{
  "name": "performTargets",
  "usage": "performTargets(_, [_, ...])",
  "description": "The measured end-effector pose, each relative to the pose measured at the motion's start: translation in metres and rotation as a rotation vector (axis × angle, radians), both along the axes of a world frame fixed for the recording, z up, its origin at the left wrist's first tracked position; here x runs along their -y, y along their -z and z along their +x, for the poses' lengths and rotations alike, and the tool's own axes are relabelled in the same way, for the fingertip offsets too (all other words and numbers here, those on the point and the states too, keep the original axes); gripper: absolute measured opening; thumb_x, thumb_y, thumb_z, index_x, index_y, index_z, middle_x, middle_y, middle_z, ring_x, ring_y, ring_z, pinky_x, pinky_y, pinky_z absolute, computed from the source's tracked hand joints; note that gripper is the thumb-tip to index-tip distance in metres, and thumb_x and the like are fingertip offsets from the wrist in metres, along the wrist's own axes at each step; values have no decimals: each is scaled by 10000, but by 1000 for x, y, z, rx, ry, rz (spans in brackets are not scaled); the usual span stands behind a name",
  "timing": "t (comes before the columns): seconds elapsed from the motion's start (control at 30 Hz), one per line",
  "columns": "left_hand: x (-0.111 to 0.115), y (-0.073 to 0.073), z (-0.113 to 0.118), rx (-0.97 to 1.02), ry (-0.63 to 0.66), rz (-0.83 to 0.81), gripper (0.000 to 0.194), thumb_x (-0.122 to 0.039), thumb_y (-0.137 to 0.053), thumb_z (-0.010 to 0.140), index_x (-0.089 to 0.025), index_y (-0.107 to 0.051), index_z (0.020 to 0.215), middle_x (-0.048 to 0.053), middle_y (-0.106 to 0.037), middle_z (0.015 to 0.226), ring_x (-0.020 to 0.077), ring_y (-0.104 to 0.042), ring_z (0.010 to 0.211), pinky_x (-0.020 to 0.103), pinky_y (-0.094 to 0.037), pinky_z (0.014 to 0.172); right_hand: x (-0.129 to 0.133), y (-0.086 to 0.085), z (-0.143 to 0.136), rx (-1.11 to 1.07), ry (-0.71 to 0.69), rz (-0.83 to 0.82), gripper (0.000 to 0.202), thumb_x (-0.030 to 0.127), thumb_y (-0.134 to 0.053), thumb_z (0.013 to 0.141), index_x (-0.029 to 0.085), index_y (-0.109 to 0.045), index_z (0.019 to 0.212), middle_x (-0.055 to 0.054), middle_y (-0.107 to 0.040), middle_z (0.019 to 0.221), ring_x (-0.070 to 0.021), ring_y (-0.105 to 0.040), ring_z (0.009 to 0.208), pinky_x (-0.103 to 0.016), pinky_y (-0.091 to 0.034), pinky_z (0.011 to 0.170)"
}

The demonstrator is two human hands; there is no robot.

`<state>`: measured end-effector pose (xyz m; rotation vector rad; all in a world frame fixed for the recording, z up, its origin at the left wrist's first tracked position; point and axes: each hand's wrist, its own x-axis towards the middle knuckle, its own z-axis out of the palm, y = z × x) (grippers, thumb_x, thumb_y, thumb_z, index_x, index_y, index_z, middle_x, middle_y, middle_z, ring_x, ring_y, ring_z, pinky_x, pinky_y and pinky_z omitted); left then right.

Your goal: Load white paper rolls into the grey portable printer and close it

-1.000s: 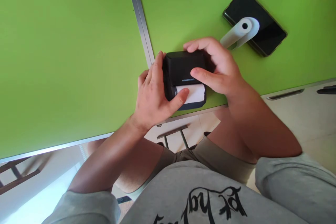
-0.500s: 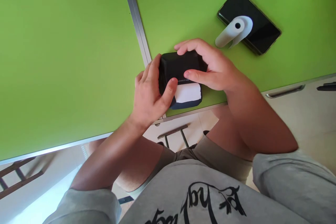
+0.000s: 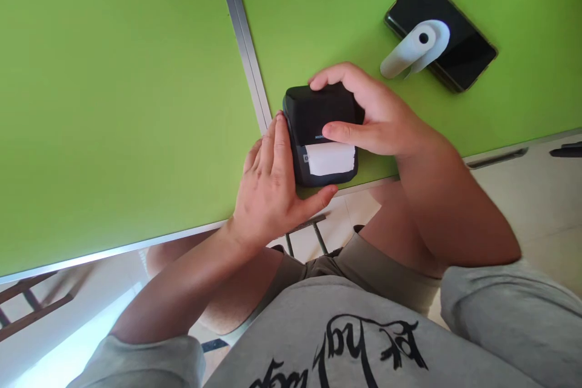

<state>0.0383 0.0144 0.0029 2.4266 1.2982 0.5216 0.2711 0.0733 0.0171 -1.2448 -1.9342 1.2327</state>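
Note:
A small black label printer [image 3: 318, 112] stands on the green table near its front edge. White paper [image 3: 331, 159] sticks out of its front slot and lies over the lower part. My right hand [image 3: 370, 112] grips the printer from the right, fingers over the back edge and thumb on top of the lid. Along the printer's left side rests my left hand [image 3: 277, 188], its fingers stretched out and its thumb spread below the front edge. The printer's right side is partly hidden by my right hand.
A white paper roll [image 3: 407, 53] with a loose end leans over a black phone [image 3: 448, 30] at the back right. A metal strip [image 3: 245, 42] divides the green tabletop [image 3: 136, 103]. A drawer handle [image 3: 498, 157] shows below the table edge at the right.
My left thumb has come off the printer's top and moved down past its front edge, with the left fingers straightening along the side. The printer now sits more squarely, its lid lettering showing.

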Motion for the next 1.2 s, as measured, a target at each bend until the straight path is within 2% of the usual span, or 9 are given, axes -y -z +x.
performTargets(0.2, [5, 1, -3, -5, 18, 13, 1051, -800, -454, 968, -20, -221, 1633, 319, -459, 1602, 379, -505, 1498, 490, -444, 1211, -1, -13, -3, 44, 11, -54, 496, 369, -731, 833, 274, -561, 1289, -24, -655, 1347, -224, -640, 1192, -428, -570, 1088])
performTargets(0.33, [3, 4, -4, -4, 9, 30, 1051, -809, -458, 962, -17, -243, 1619, 328, -472, 1587, 387, -515, 1489, 500, -462, 1192, 1, -10, -4, 45, 8, -22, 501, 390, -709, 842, 261, -556, 1302, -28, -634, 1375, -220, -628, 1227, -424, -552, 1114])
performTargets(0.43, [3, 5, -4, 3, -1, -2, 1067, -829, -464, 945, -54, -222, 1637, 309, -469, 1600, 383, -508, 1496, 507, -466, 1189, 5, -2, -4, -7, 38, 56, 498, 494, -682, 869, 251, -554, 1284, -43, -628, 1367, -225, -611, 1270, -424, -522, 1147])
performTargets(0.57, [3, 6, -5, 14, -4, -25, 1103, -850, -484, 919, -84, -197, 1659, 282, -456, 1622, 378, -497, 1507, 498, -454, 1205, 10, 7, -5, -56, 183, 197, 490, 722, -544, 918, 284, -609, 1129, -62, -661, 1235, -243, -611, 1220, -429, -529, 1103])
performTargets(0.67, [3, 6, -8, 18, 2, -35, 1103, -840, -507, 917, -112, -177, 1677, 255, -455, 1634, 369, -498, 1509, 482, -451, 1214, 12, 10, -8, -13, 342, 294, 519, 773, -430, 941, 303, -631, 1031, -60, -660, 1124, -233, -620, 1074, -417, -556, 994])
performTargets(0.77, [2, 5, -11, 10, -7, -22, 1102, -839, -541, 901, -125, -222, 1677, 243, -471, 1628, 377, -536, 1475, 476, -472, 1190, 11, 12, -10, 80, 425, 306, 605, 827, -343, 933, 307, -638, 1028, -57, -659, 1103, -233, -622, 1048, -418, -563, 993])
performTargets(0.93, [1, 4, -15, 1, -16, -18, 1034, -836, -525, 915, -148, -316, 1658, 216, -492, 1620, 373, -587, 1426, 477, -490, 1159, 8, 15, -13, 97, 415, 230, 656, 822, -264, 948, 305, -626, 1126, -68, -668, 1156, -234, -646, 1005, -456, -576, 1022])
performTargets(1.03, [0, 4, -15, 2, -22, -11, 1002, -835, -516, 921, -167, -349, 1649, 192, -512, 1610, 354, -603, 1414, 460, -488, 1152, 9, 15, -13, 49, 396, 224, 608, 787, -297, 965, 295, -610, 1139, -72, -665, 1187, -244, -660, 1079, -462, -554, 1088])
performTargets(1.2, [-1, 7, -13, 0, -19, 85, 988, -838, -443, 952, -68, -463, 1571, 224, -578, 1539, 333, -664, 1338, 435, -500, 1087, 11, 8, -11, 69, 352, 238, 622, 798, -341, 953, 277, -578, 1195, -65, -641, 1299, -235, -608, 1238, -414, -477, 1193])
